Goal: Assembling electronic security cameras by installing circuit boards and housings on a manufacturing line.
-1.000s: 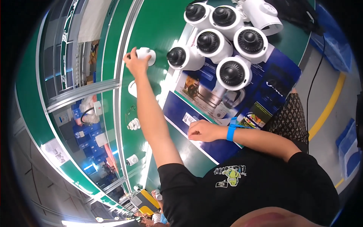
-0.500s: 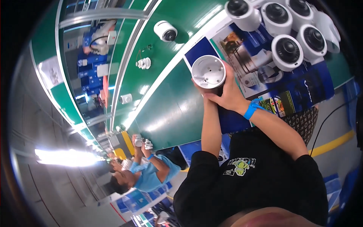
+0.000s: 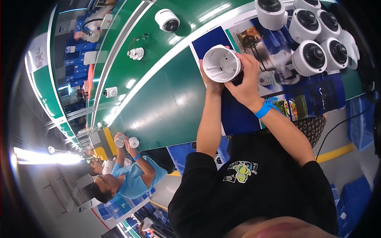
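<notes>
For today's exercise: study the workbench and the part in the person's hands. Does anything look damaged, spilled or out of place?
Nothing stands out. The white dome housing, held in both the left hand and right hand, looks intact. The finished dome cameras sit clustered on the blue mat; nothing is spilled on the green belt.

Open passage: broad bare stretch of the glossy green conveyor belt (image 3: 166, 103), left of and below both hands. Obstruction, right of the hands: cluster of white dome camera housings with dark lenses (image 3: 313, 35), packed apparently touching, on a blue printed paper mat (image 3: 317, 99). Further obstacles, beyond and left of the hands, well apart: single white dome camera (image 3: 167, 20); small white ribbed fitting (image 3: 136, 53); small white box-shaped part (image 3: 110, 92).
</notes>
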Tool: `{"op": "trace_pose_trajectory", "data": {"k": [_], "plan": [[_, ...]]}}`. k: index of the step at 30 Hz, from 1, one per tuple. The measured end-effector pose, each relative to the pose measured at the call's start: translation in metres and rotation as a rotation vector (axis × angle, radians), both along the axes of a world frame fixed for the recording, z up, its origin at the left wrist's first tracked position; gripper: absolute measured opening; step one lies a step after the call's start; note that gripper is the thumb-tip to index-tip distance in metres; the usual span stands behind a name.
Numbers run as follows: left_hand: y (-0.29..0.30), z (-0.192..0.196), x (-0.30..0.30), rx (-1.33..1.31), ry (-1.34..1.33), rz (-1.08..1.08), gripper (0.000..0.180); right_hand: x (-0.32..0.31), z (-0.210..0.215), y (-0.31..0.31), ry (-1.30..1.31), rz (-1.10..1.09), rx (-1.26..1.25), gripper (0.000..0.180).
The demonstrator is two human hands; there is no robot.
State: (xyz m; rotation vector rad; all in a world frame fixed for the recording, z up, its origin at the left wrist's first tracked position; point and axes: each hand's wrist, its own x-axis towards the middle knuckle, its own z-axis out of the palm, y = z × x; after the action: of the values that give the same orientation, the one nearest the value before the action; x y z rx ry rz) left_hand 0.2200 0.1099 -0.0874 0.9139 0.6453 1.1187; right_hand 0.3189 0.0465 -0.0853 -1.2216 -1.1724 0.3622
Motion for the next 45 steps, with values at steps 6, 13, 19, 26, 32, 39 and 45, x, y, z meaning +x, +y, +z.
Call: {"op": "trace_pose_trajectory", "data": {"k": [6, 13, 19, 26, 32, 39, 45], "plan": [[0.010, -0.009, -0.011, -0.065, -0.176, -0.052, 0.088, -0.001, 0.003, -0.001, 0.029, 0.073, 0.054, 0.065], [0.011, -0.009, -0.012, -0.130, -0.221, -0.045, 0.089, 0.000, 0.001, 0.000, 0.016, 0.117, -0.015, 0.063], [0.009, -0.011, -0.015, -0.109, -0.193, -0.029, 0.080, -0.004, -0.001, -0.002, 0.039, 0.047, 0.040, 0.070], [0.005, -0.006, -0.007, -0.008, -0.094, 0.023, 0.077, -0.002, -0.003, -0.001, 0.074, 0.042, 0.048, 0.070], [0.009, -0.003, -0.012, -0.035, -0.041, 0.037, 0.074, 0.001, 0.002, 0.002, 0.081, 0.145, -0.027, 0.066], [0.000, 0.001, -0.009, -0.025, 0.035, 0.110, 0.065, 0.001, -0.004, 0.005, 0.381, 0.213, -0.117, 0.058], [0.002, -0.012, -0.008, 0.242, 0.306, 0.037, 0.087, 0.010, -0.011, 0.013, 0.814, 0.255, -0.108, 0.041]]}}
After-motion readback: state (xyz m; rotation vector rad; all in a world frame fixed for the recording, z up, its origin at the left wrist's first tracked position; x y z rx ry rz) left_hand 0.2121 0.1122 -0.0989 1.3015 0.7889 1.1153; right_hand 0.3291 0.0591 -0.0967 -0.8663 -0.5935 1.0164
